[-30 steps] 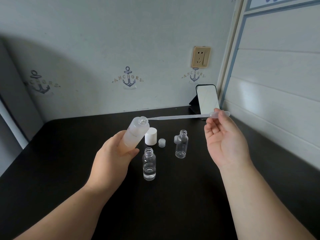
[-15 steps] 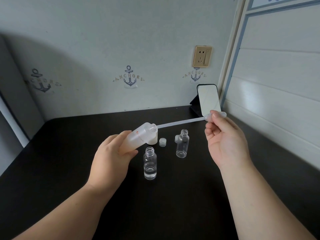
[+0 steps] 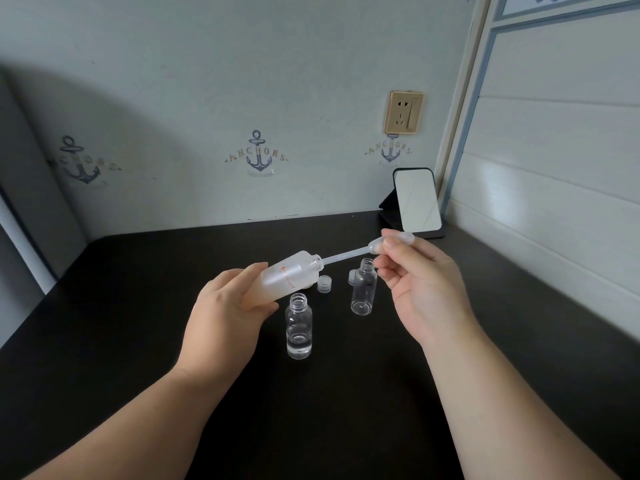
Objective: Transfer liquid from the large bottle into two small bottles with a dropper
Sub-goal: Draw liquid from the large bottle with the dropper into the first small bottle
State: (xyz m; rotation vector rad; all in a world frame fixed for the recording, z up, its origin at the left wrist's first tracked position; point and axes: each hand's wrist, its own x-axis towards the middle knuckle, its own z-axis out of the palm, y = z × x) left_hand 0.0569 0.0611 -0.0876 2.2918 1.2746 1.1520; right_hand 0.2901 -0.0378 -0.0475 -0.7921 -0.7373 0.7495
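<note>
My left hand [image 3: 225, 317] grips the frosted large bottle [image 3: 291, 275], tilted so its open neck points right. My right hand [image 3: 419, 285] pinches the bulb of a clear plastic dropper [image 3: 349, 253], whose stem runs into the bottle's neck. Below the large bottle a small clear bottle [image 3: 298, 327] stands open on the black table [image 3: 104, 306] with a little liquid at its bottom. A second small clear bottle [image 3: 363, 287] stands open to the right, just left of my right hand.
A small clear cap [image 3: 324, 284] lies between the two small bottles; another cap [image 3: 352, 276] sits partly hidden behind the right bottle. A mirror on a black stand [image 3: 417, 204] is at the back right corner by the white panelled wall [image 3: 554, 202].
The large bottle has tilted further over to the right and lower. The dropper's tip, at the neck before, has slid deep into the bottle as my right hand moved left and down.
</note>
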